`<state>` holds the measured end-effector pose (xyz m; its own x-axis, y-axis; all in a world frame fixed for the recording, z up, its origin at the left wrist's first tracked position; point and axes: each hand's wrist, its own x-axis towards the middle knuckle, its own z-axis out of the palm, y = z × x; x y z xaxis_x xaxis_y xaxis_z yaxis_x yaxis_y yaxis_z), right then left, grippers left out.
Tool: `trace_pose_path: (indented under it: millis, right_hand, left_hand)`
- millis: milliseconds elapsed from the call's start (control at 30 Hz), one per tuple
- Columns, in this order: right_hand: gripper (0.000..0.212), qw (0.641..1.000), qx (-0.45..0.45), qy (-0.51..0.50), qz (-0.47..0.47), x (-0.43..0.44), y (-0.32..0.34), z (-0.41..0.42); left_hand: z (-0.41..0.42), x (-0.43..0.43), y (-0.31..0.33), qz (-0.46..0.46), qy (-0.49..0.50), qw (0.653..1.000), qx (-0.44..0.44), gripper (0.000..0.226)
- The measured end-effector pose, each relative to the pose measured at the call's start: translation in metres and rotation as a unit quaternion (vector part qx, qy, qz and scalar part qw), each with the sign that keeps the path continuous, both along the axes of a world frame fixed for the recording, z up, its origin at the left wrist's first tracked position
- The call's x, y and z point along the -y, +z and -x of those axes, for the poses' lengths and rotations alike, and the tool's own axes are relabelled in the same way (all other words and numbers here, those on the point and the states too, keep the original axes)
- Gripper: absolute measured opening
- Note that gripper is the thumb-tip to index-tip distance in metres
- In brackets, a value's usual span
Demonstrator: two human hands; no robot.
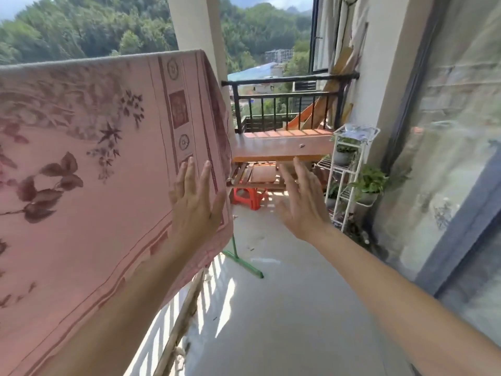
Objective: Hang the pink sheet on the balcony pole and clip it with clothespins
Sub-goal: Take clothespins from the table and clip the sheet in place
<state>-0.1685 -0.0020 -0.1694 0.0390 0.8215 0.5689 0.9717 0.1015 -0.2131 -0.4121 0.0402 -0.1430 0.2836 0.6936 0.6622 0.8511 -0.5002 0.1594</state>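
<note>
the pink sheet point(95, 158) is hanging on the left of the scene, folded over a high line that is presumably the pole; the pole itself is hidden under the top fold. the cloth is falling wide and fairly flat, with its right edge dropping down just left of the middle of the view.

the left hand point(195, 202) is lying flat against the sheet near that right edge, fingers straight and together, gripping nothing. whether it is pressing or only brushing the cloth is hard to tell. the right hand point(303, 204) is hovering in the air to the right, well apart from the sheet, fingers spread and loose, holding nothing.

judging from this, the draping looks done and the step in hand is smoothing or squaring the right edge. the clipping is not yet done: no clothespin is showing on the top fold or in either hand.

the next move is calling for clothespins, and none is plainly showing. a small object is lying on the wooden surface point(282, 147) at the far end, too small to name. once a pin is in hand, it is going to need setting over the top fold near the right corner, while the other hand is keeping the cloth from sliding.
</note>
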Motion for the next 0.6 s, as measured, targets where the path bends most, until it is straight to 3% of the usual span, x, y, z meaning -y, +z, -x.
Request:
trace_pose_path:
  millis: [333, 600]
  right_hand:
    - [0.069, 0.987, -0.015, -0.150, 0.058, -0.168, -0.035, -0.168]
    - [0.072, 0.974, -0.046, -0.175, 0.136, -0.346, -0.091, -0.313]
  left_hand:
    - [-0.183, -0.245, -0.040, 0.084, -0.114, 0.988, -0.059, 0.060]
    - [-0.327, -0.428, -0.109, 0.164, -0.091, 0.969, -0.158, 0.067]
